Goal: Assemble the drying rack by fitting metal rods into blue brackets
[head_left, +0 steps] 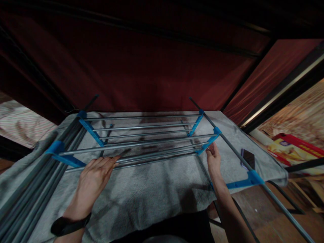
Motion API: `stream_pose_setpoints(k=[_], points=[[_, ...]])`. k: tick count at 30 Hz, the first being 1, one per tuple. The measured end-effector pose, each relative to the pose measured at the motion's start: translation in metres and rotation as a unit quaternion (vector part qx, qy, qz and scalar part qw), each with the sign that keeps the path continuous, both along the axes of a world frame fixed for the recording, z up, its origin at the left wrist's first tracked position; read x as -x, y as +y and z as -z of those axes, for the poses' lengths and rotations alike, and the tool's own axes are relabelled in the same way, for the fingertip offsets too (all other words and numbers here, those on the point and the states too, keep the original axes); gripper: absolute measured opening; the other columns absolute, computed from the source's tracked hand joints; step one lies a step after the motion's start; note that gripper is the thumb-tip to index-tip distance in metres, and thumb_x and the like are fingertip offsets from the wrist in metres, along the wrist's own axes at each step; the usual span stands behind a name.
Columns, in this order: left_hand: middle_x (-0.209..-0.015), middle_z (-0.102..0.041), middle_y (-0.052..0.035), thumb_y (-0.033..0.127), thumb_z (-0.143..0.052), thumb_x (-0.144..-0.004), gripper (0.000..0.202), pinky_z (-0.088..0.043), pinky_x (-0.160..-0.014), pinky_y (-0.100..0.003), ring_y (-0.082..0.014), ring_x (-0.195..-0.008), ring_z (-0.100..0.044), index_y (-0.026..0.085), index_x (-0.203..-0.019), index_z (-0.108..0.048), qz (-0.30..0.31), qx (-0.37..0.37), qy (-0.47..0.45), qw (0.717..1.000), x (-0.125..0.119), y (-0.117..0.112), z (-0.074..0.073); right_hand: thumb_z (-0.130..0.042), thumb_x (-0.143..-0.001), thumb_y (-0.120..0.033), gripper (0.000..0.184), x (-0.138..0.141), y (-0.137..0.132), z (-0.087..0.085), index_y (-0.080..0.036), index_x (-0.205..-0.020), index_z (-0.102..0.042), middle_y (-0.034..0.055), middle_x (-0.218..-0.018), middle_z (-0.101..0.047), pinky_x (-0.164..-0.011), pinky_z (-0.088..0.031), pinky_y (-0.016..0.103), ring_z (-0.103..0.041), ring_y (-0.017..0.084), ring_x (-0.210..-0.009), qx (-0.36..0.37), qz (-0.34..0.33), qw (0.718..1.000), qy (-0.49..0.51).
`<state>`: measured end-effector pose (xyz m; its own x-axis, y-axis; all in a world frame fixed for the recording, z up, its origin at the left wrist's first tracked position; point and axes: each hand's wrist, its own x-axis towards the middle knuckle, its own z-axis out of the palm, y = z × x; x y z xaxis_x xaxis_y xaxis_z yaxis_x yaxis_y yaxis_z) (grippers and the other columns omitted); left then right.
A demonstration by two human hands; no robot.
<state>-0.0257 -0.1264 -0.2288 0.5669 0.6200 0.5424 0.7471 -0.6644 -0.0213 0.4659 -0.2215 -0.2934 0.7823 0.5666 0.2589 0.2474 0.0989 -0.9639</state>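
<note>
A rack frame of grey metal tubes and blue plastic brackets lies on a grey cloth. My left hand (97, 173), a dark band on its wrist, has its fingers curled over a metal tube (152, 156) near the left lower bracket (68, 158). At the other end, my right hand (214, 157) grips the blue plastic bracket (209, 141) from below; its fingers are partly hidden. Further back, two more blue brackets (91, 131) (196, 123) hold several cross tubes. Another bracket (245, 182) sits on the long right tube (238, 153), close to my right forearm.
Several loose tubes (32, 192) lie bundled along the left side. A phone (248, 158) rests on the grey cloth (157, 189) at right. Beyond the table stand a red and yellow box (295, 148) and dark posts. A dark red panel (152, 74) rises behind.
</note>
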Motion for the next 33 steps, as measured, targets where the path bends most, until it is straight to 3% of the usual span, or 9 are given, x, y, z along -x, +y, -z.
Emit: stream_pose_setpoints(k=[8, 11, 16, 18, 22, 24, 28, 30, 33], points=[[-0.100, -0.078, -0.0090, 0.039, -0.039, -0.106, 0.040, -0.049, -0.081, -0.039, -0.0274, -0.089, -0.071, 0.021, -0.116, -0.074, 0.030, 0.037, -0.008, 0.999, 0.001, 0.006, 0.003, -0.064, -0.080, -0.040, 0.073, 0.003, 0.004, -0.003, -0.020, -0.149, -0.052, 0.0126, -0.145, -0.063, -0.119, -0.042, 0.051, -0.061, 0.026, -0.129, 0.003, -0.005, 1.000, 0.004], [-0.096, -0.077, -0.0094, 0.029, -0.040, -0.106, 0.036, -0.047, -0.079, -0.040, -0.0279, -0.087, -0.068, 0.019, -0.116, -0.074, -0.008, 0.013, 0.002, 1.000, -0.007, -0.002, -0.004, -0.063, -0.082, -0.041, 0.075, 0.006, 0.003, 0.002, -0.021, -0.153, -0.047, 0.0131, -0.147, -0.060, -0.118, -0.042, 0.050, -0.059, 0.026, -0.131, 0.000, -0.012, 1.000, -0.020], [-0.092, -0.072, -0.0087, 0.016, -0.046, -0.102, 0.032, -0.045, -0.080, -0.040, -0.0263, -0.088, -0.063, 0.017, -0.122, -0.071, -0.058, 0.011, -0.003, 0.998, -0.022, -0.022, -0.012, -0.067, -0.084, -0.039, 0.077, 0.031, -0.015, 0.012, -0.018, -0.154, -0.044, 0.0190, -0.152, -0.049, -0.116, -0.041, 0.059, -0.052, 0.032, -0.134, 0.029, 0.075, 0.988, -0.129], [-0.094, -0.071, -0.0083, 0.015, -0.046, -0.102, 0.032, -0.045, -0.085, -0.040, -0.0245, -0.090, -0.062, 0.019, -0.124, -0.070, -0.060, 0.031, -0.008, 0.998, -0.024, -0.026, -0.011, -0.065, -0.088, -0.035, 0.065, 0.047, -0.022, 0.013, -0.014, -0.148, -0.052, 0.0224, -0.144, -0.053, -0.110, -0.045, 0.059, -0.051, 0.036, -0.135, 0.007, 0.089, 0.958, -0.274], [-0.098, -0.070, -0.0086, 0.015, -0.045, -0.103, 0.033, -0.045, -0.089, -0.041, -0.0236, -0.093, -0.061, 0.020, -0.125, -0.069, -0.080, 0.044, -0.031, 0.995, -0.027, -0.031, -0.008, -0.057, -0.095, -0.027, 0.049, 0.092, -0.020, 0.001, -0.018, -0.143, -0.057, 0.0196, -0.131, -0.063, -0.109, -0.046, 0.058, -0.056, 0.036, -0.130, -0.031, -0.087, 0.867, -0.489], [-0.097, -0.070, -0.0088, 0.015, -0.045, -0.104, 0.032, -0.045, -0.090, -0.042, -0.0237, -0.093, -0.061, 0.019, -0.125, -0.069, -0.084, 0.049, -0.040, 0.994, -0.029, -0.033, -0.007, -0.055, -0.097, -0.022, 0.051, 0.115, -0.011, -0.010, -0.021, -0.148, -0.053, 0.0172, -0.131, -0.064, -0.110, -0.045, 0.057, -0.057, 0.033, -0.130, -0.037, -0.148, 0.821, -0.550], [-0.095, -0.069, -0.0086, 0.016, -0.046, -0.104, 0.031, -0.046, -0.089, -0.043, -0.0240, -0.093, -0.061, 0.018, -0.125, -0.069, -0.084, 0.055, -0.050, 0.994, -0.030, -0.033, -0.006, -0.051, -0.100, -0.017, 0.059, 0.141, 0.015, -0.027, -0.025, -0.157, -0.041, 0.0125, -0.134, -0.067, -0.120, -0.032, 0.060, -0.061, 0.028, -0.124, -0.018, -0.207, 0.741, -0.639], [-0.094, -0.069, -0.0083, 0.016, -0.046, -0.104, 0.032, -0.047, -0.089, -0.043, -0.0240, -0.093, -0.062, 0.019, -0.127, -0.068, -0.083, 0.057, -0.049, 0.994, -0.030, -0.032, -0.005, -0.049, -0.099, -0.015, 0.060, 0.144, 0.026, -0.033, -0.026, -0.157, -0.041, 0.0107, -0.130, -0.069, -0.122, -0.029, 0.059, -0.063, 0.027, -0.119, -0.005, -0.223, 0.714, -0.663], [-0.098, -0.070, -0.0083, 0.016, -0.046, -0.104, 0.033, -0.047, -0.093, -0.044, -0.0233, -0.094, -0.063, 0.020, -0.128, -0.067, -0.080, 0.055, -0.056, 0.994, -0.031, -0.031, -0.005, -0.048, -0.095, -0.008, 0.059, 0.141, 0.036, -0.037, -0.024, -0.151, -0.050, 0.0085, -0.115, -0.072, -0.116, -0.037, 0.053, -0.064, 0.026, -0.108, 0.006, -0.234, 0.694, -0.680]])
